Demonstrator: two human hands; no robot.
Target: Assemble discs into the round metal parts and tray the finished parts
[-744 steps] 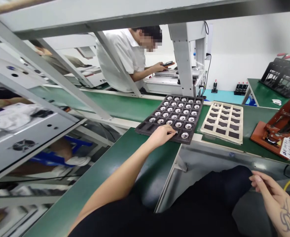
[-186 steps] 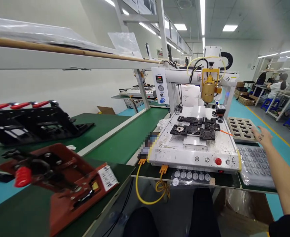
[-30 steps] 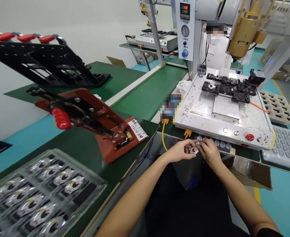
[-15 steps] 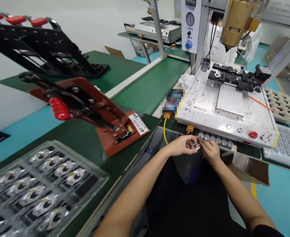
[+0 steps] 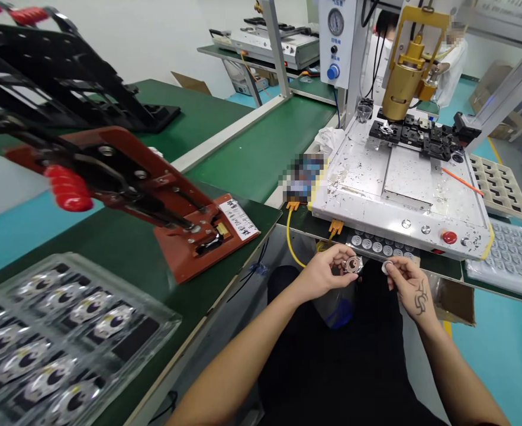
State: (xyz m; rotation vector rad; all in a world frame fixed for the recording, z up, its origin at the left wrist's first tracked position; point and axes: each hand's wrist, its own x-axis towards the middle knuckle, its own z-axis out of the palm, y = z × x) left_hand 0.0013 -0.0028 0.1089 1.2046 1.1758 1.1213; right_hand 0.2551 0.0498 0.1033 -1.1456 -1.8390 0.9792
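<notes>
My left hand [image 5: 327,271] is closed on the edge of a round metal watch-case-like part [image 5: 353,265], pinched between thumb and fingers with its open ring facing up. To its right, my right hand [image 5: 409,287] pinches a small round pale disc [image 5: 386,267] between thumb and fingertips. A gap separates the disc from the metal part. Just beyond both hands, a dark strip of round discs with printed marks [image 5: 377,248] lies along the bench edge, under the front of the white machine [image 5: 403,216].
A gold dispensing head [image 5: 400,89] hangs over black fixtures [image 5: 414,135] on the machine. At left stand a brown toggle press [image 5: 172,248] with a red handle and a clear tray [image 5: 154,328] of metal parts. Bagged discs [image 5: 505,254] lie at right. Other people are behind the machine.
My hands have parted: the right hand has moved right, away from the metal part, with the pale disc in its fingers. The gold head has come down close over the fixture. The view has shifted slightly.
</notes>
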